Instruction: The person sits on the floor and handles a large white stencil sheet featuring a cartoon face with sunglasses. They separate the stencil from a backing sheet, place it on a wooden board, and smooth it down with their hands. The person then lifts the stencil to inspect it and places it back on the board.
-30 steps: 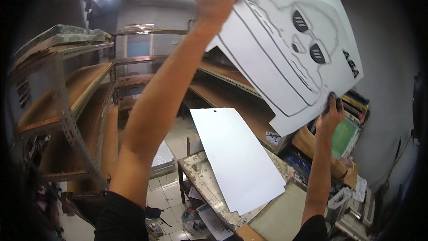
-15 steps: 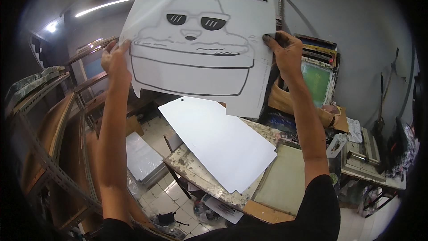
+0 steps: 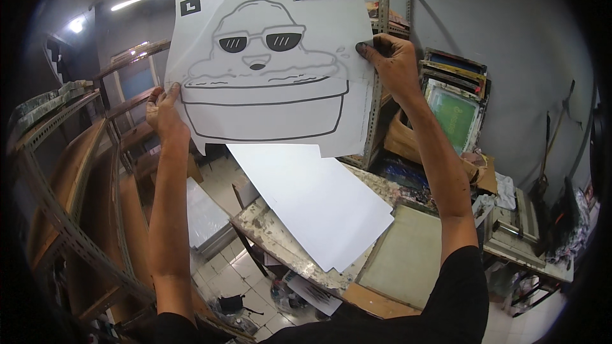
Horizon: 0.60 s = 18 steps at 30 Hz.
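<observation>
Both arms are raised, holding up a large white printed sheet (image 3: 268, 114) with a black-line cartoon of a tub and a face in sunglasses. My left hand (image 3: 167, 111) pinches its left edge. At the right edge, my right hand (image 3: 395, 67) grips the sheet between thumb and fingers; the thumb tip is dark-stained. Below the print, a blank white die-cut sheet (image 3: 319, 210) lies on a paint-spattered table (image 3: 261, 220). The upper end of that blank sheet is hidden behind the print.
A framed screen (image 3: 408, 255) lies at the table's right. Metal racks with brown boards (image 3: 83, 185) stand at left. Several frames, one with a green screen (image 3: 454, 118), lean by the right wall. A wrapped white stack (image 3: 205, 216) sits low beyond the table's left end.
The printed sheet has shifted left and slightly down in view, tilting less, with both hands still on its edges. The view itself has moved a little too.
</observation>
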Tool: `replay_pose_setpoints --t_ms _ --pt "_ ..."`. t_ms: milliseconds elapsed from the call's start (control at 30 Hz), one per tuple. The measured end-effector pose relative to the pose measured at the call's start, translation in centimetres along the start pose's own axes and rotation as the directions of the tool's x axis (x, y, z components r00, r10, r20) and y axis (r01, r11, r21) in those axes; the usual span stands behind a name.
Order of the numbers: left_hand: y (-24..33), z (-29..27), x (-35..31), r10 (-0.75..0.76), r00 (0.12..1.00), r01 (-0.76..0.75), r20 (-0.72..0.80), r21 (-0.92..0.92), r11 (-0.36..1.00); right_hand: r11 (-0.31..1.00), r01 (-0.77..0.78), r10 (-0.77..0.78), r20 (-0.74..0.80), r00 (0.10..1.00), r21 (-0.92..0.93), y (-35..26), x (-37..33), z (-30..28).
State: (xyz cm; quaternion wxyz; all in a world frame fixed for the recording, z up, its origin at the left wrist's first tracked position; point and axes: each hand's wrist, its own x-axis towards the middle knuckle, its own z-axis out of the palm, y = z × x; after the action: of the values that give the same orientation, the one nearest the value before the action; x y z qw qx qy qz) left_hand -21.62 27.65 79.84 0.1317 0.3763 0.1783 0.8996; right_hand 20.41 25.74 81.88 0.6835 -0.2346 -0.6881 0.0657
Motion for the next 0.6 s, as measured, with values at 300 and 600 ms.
replay_pose_setpoints --t_ms 300,600 --pt "0.1 -1.3 -1.6 -0.011 1.000 0.012 -0.022 0.033 0.999 0.970 -0.183 0.188 -0.017 0.982 0.162 2.3 -1.3 1.7" --pt "-1.0 -3.2 -3.4 0.009 0.999 -0.004 -0.032 0.150 0.989 0.978 -0.035 0.050 -0.071 0.996 0.204 6.7 -4.2 3.2"
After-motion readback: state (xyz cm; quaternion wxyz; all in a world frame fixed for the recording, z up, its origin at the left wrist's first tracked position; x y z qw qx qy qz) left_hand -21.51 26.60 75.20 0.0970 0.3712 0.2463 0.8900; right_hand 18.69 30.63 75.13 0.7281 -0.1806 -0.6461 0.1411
